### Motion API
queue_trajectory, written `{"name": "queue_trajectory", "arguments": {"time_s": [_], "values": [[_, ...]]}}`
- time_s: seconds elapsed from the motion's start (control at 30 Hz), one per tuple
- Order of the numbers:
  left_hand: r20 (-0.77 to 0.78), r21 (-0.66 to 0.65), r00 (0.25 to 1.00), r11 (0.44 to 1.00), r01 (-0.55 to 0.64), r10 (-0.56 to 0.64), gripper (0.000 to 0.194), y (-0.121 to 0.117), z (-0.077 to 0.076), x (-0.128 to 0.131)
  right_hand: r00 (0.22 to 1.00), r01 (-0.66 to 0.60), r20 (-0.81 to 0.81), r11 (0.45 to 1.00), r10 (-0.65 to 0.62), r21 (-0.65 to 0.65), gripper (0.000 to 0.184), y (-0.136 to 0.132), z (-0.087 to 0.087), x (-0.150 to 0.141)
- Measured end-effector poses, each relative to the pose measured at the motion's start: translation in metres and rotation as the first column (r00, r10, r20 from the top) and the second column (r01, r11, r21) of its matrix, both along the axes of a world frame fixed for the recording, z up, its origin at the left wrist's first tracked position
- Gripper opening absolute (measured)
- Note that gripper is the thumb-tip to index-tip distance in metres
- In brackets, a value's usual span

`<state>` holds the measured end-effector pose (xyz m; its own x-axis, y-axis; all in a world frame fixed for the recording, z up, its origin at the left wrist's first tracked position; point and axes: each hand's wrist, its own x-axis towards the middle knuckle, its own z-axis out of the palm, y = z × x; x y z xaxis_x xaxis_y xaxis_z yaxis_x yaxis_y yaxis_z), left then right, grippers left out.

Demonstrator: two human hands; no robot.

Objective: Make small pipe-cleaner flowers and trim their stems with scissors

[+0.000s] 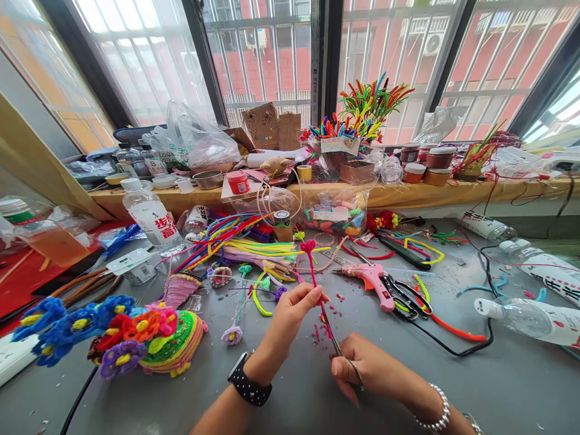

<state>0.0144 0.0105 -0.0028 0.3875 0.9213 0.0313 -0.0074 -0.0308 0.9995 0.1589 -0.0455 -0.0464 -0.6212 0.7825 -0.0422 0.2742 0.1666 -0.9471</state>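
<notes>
My left hand [296, 309] pinches the stem of a magenta pipe-cleaner flower [309, 246], which stands upright with its small curled head on top. In my right hand [369, 365] is a pair of scissors [334, 343], its fingers closed round the handles. The blades point up and left, at the lower part of the magenta stem just under my left fingers. Whether the blades are touching the stem I cannot tell. Small magenta fuzz clippings [317, 331] lie on the table between the hands.
Left stands a pipe-cleaner flower arrangement [122, 338]. A pink glue gun [374, 279] and black-handled pliers [410, 299] lie to the right, near water bottles [534, 317]. Bundled pipe cleaners [258, 254] lie behind my hands. Jars, paint pots [439, 158] and bags line the sill.
</notes>
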Motion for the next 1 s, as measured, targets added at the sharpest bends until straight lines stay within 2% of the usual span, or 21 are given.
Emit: {"name": "queue_trajectory", "arguments": {"time_s": [0.33, 0.53, 0.7, 1.0], "values": [[0.010, 0.010, 1.000, 1.000, 0.001, -0.001, 0.026, 0.0004, -0.0004, -0.0027, 0.999, 0.018, -0.028, 0.997, -0.020, -0.074, 0.067, 0.0013, -0.0063, 0.0008], [0.036, -0.019, 0.999, 1.000, -0.009, 0.010, 0.027, -0.0004, 0.0004, -0.0024, 1.000, -0.020, 0.009, 1.000, 0.020, -0.003, 0.073, 0.0001, -0.0005, 0.0011], [0.010, -0.024, 1.000, 0.999, 0.024, -0.024, 0.026, -0.0004, 0.0008, -0.0019, 0.997, -0.030, 0.072, 0.995, 0.023, 0.091, 0.077, -0.0007, -0.0023, 0.0017], [-0.035, -0.003, 0.996, 0.996, 0.085, -0.085, 0.026, 0.0003, -0.0032, 0.0001, 0.998, -0.004, 0.058, 0.998, 0.000, 0.066, 0.075, -0.0010, -0.0032, 0.0004]]}}
